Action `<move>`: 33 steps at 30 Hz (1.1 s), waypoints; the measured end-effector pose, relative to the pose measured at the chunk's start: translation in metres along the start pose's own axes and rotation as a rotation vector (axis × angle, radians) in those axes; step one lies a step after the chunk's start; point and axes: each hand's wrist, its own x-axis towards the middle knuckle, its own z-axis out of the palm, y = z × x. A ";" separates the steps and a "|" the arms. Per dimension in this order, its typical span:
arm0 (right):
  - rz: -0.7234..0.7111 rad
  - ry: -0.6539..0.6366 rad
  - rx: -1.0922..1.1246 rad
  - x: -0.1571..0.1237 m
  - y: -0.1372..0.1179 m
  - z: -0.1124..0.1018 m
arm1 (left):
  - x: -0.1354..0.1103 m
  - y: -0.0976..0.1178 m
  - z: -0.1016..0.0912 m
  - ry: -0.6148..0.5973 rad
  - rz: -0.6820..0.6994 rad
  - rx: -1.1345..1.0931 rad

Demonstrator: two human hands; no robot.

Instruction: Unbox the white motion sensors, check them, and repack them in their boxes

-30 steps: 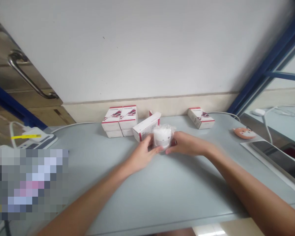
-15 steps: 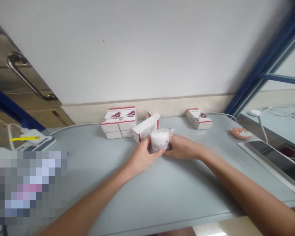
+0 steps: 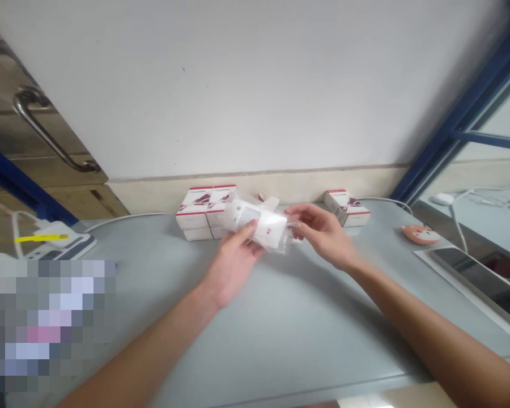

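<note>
Head view.

Item in hand: a white plastic piece [image 3: 261, 224] in a clear plastic bag [image 3: 283, 238], held up off the surface between the hands. The piece is smooth and matt, with rounded edges and a small dark mark near its left end. The thin bag is creased and glossy, and its loose end sticks out towards the right hand.

Left hand [image 3: 233, 266]: palm turned up and towards the item, fingers curled against the underside of the bag, thumb not clearly visible.

Right hand [image 3: 321, 232]: fingers loosely spread, fingertips [image 3: 291, 211] pinching the far end of the bag.

Step in hand: both hands share the bagged piece, with a gap between them.

Beyond the left hand: a stack of white cardboard cartons [image 3: 206, 211] with red trim and printed graphics.

Beyond the right hand: a matching single carton [image 3: 346, 208], lying just behind the fingers.

Right of the right hand: an orange fox-faced ornament [image 3: 420, 234] and a dark-screened tablet [image 3: 480, 280].

Left of the left hand: a thin white cable [image 3: 127, 218] on the pale grey-blue surface [image 3: 289, 334].
</note>
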 end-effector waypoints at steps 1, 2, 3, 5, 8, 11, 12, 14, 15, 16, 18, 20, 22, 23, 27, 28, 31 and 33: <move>-0.006 -0.007 0.026 0.000 0.000 0.000 | -0.001 0.001 0.001 0.004 -0.018 -0.011; -0.010 -0.025 0.047 0.000 -0.001 -0.001 | -0.002 0.002 0.001 0.006 -0.037 -0.018; -0.014 -0.041 0.066 0.000 0.000 -0.002 | -0.002 0.003 0.001 0.004 -0.049 -0.022; -0.024 -0.033 0.098 0.000 0.001 -0.004 | -0.002 0.004 0.001 -0.012 -0.044 -0.012; -0.067 0.067 0.103 -0.001 0.002 -0.007 | -0.001 0.004 0.000 -0.018 0.010 0.057; -0.076 0.073 0.015 -0.004 0.001 -0.004 | 0.002 0.003 -0.002 0.039 0.062 0.104; -0.055 0.036 -0.040 -0.005 0.000 -0.001 | 0.003 0.002 -0.003 0.061 0.079 0.104; 0.007 -0.056 -0.159 -0.007 -0.002 0.005 | 0.004 0.001 -0.005 0.093 0.096 0.085; 0.029 -0.093 -0.209 -0.007 -0.003 0.009 | 0.004 0.001 -0.006 0.101 0.093 0.071; 0.041 -0.113 -0.240 -0.008 -0.003 0.013 | 0.005 0.001 -0.007 0.105 0.087 0.054; 0.044 -0.115 -0.245 -0.008 -0.004 0.018 | 0.005 0.002 -0.008 0.109 0.079 0.031; 0.030 -0.081 -0.202 -0.009 -0.004 0.020 | 0.004 0.004 -0.007 0.104 0.088 0.043; 0.007 -0.028 -0.162 -0.009 -0.004 0.019 | 0.003 0.006 -0.005 0.098 0.107 0.085; -0.008 -0.005 -0.153 -0.009 -0.004 0.019 | 0.003 0.007 -0.004 0.098 0.116 0.105; -0.046 0.066 -0.094 -0.011 -0.002 0.016 | 0.002 0.009 -0.001 0.118 0.141 0.116; -0.039 0.081 -0.054 -0.011 -0.001 0.016 | 0.002 0.008 -0.001 0.124 0.142 0.111; 0.045 0.051 0.116 -0.011 0.002 0.018 | 0.002 0.004 -0.003 0.127 0.128 0.101; 0.145 -0.048 0.213 -0.011 0.003 0.021 | 0.002 0.001 -0.004 0.113 0.101 0.103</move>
